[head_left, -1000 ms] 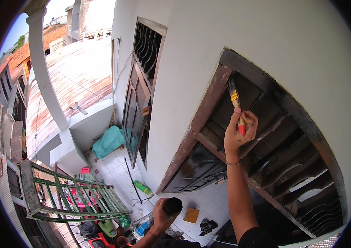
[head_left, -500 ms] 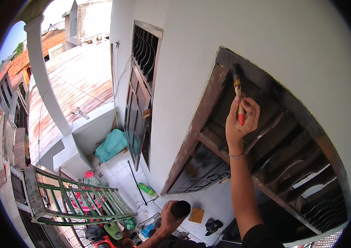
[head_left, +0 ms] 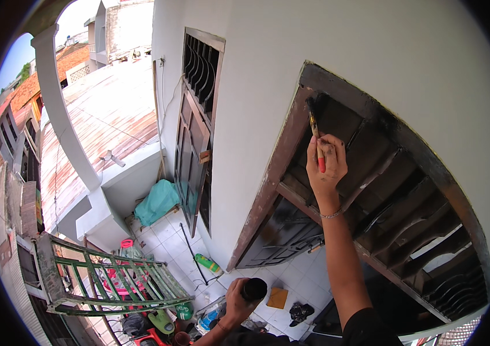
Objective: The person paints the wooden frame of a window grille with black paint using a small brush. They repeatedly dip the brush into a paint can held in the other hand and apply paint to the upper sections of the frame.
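My right hand (head_left: 328, 161) is closed around a paintbrush (head_left: 314, 125) with a pale wooden handle and a red end. The dark bristles touch the upper left corner of a wooden door frame (head_left: 349, 90), at its inner edge. Dark, shiny paint covers the top beam, while the left upright (head_left: 279, 155) is a duller, scuffed brown. Lower down, my left hand (head_left: 239, 301) grips a dark round container (head_left: 253, 290) from its side. What the container holds is too dark to make out. Dark smudges mark the fingers of my right hand.
A green metal ladder (head_left: 112, 277) leans at the lower left. On the tiled floor lie an orange-brown square (head_left: 277, 298), a black plastic bag (head_left: 301, 313) and a green bottle (head_left: 207, 263). A teal cloth (head_left: 157, 202) covers something by the low wall. An open shutter (head_left: 192, 150) stands out leftward.
My right hand has moved left with the paintbrush, bringing the bristles from the top beam to the frame's corner by the left upright. My left hand still holds the container in nearly the same place.
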The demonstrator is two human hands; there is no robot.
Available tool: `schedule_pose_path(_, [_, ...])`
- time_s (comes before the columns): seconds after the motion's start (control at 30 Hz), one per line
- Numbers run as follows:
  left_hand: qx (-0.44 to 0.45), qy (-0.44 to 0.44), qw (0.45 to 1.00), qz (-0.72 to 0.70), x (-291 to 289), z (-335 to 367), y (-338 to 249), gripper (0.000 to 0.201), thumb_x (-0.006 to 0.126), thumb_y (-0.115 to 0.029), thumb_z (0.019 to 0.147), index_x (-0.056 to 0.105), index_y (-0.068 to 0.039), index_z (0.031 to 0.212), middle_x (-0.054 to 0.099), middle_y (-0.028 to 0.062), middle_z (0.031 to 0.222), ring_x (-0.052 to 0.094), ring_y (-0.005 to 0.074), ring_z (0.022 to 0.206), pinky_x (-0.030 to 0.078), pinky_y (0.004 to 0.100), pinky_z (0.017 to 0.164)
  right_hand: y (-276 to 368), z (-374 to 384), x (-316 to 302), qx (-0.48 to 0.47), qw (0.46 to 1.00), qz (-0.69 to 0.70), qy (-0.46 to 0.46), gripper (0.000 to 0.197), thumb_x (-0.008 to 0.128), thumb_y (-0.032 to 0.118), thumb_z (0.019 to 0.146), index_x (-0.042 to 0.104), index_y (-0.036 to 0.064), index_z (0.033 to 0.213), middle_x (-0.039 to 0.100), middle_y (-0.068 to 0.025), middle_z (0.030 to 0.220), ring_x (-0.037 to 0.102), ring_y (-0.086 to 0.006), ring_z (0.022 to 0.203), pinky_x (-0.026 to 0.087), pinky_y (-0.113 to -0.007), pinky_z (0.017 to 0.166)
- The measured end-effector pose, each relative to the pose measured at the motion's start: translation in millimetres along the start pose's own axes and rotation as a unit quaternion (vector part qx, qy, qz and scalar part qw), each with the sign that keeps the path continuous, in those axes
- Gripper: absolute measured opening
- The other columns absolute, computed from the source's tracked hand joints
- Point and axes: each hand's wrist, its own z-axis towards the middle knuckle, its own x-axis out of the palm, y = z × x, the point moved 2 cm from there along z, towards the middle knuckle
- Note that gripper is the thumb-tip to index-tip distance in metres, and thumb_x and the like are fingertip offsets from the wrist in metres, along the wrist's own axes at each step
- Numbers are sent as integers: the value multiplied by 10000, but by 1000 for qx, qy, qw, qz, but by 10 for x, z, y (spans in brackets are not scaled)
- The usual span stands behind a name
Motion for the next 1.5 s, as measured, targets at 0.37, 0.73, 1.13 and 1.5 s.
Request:
schedule_pose_path(0.37, [11,-1,1000,-1,0,-51,-37,502,984,-190,690,676,-24,1050,705,149,1012,713,332,917,587,418,810,100,-361,-96,64,998,25,15,177,764,-62,888,611,16,929,669,-122,963,699,-244,815,593,-337,640])
schedule_pose_path(0.73, [-5,20,1000,-12,-28,-122,30,533,976,-167,676,661,-41,1088,699,144,1040,700,347,938,578,427,832,128,-429,-90,102,995,11,-12,164,752,-24,928,596,-24,879,687,-134,930,697,-246,778,571,-364,653])
schedule_pose_path(1.13, [10,9,1000,-6,-74,-98,-89,512,987,-179,688,660,-39,1057,712,147,1021,720,329,901,590,412,805,163,-592,-72,137,990,6,-30,156,747,-34,919,594,-22,892,685,-139,919,701,-273,783,571,-358,652])
schedule_pose_path(1.5, [21,14,1000,-2,-71,-83,-95,522,983,-196,694,662,-34,1073,716,142,1009,724,321,881,595,409,798,227,-573,-89,161,986,15,-28,169,741,-22,930,583,-17,871,688,-130,920,687,-258,776,559,-362,661])
